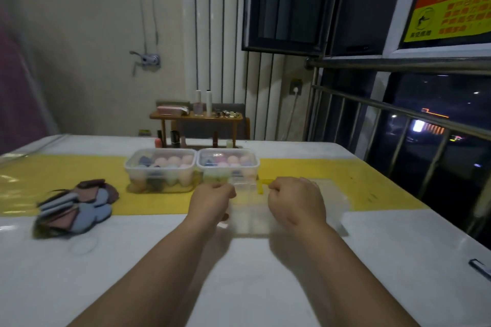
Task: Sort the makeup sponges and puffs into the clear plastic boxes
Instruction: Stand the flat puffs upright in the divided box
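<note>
Box (249,216) edges (gripped), left hand (211,200), right hand (297,200)

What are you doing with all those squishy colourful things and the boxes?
A person is sorting makeup sponges and puffs. The left hand and the right hand are both curled at the far edge of a small clear divided box with a yellow clasp; it is too blurry to tell what is inside. Behind it, the left box and the right box already hold egg-shaped sponges. A pile of flat puffs lies on the table, not yet boxed.
</note>
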